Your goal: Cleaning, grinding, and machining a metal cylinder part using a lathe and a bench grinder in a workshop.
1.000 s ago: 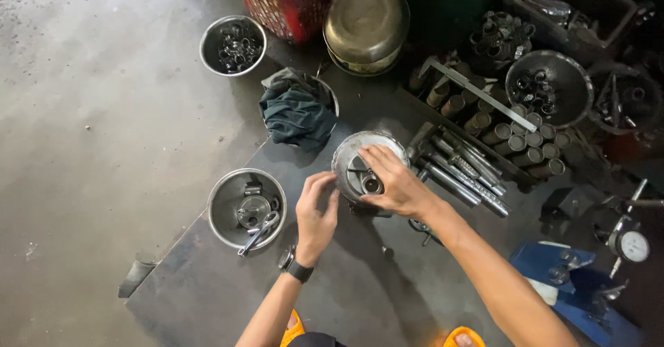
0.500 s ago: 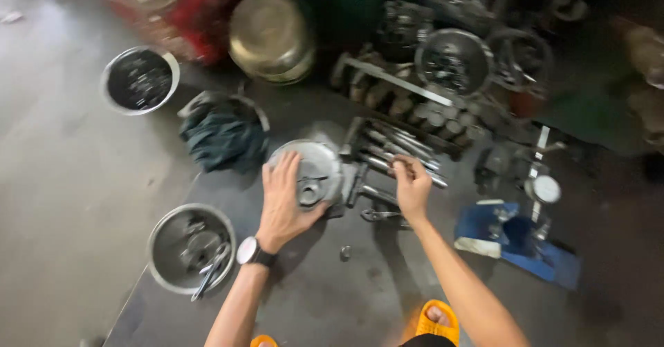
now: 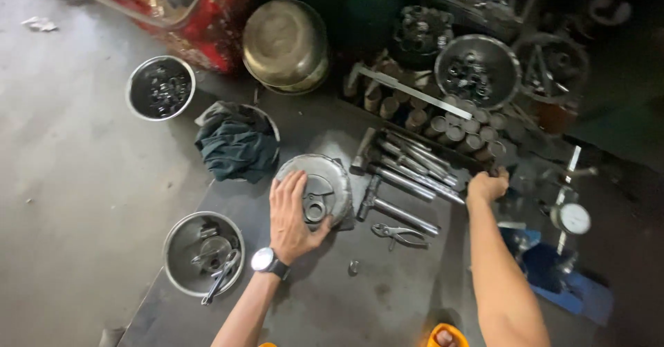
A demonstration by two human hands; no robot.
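1 round metal cover [image 3: 319,184] is pressed under the spread-fingered left hand [image 3: 292,215]. The right hand [image 3: 487,185] is closed beside the socket row [image 3: 443,122]; its contents cannot be told.

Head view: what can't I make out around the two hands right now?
- Right hand: what it grips is hidden by its own fingers.
- Round metal cover: the left hand covers its near left part.
- Small bowl: contents too dark and small.

right hand [image 3: 487,185] off round casing [image 3: 315,188], reaching right
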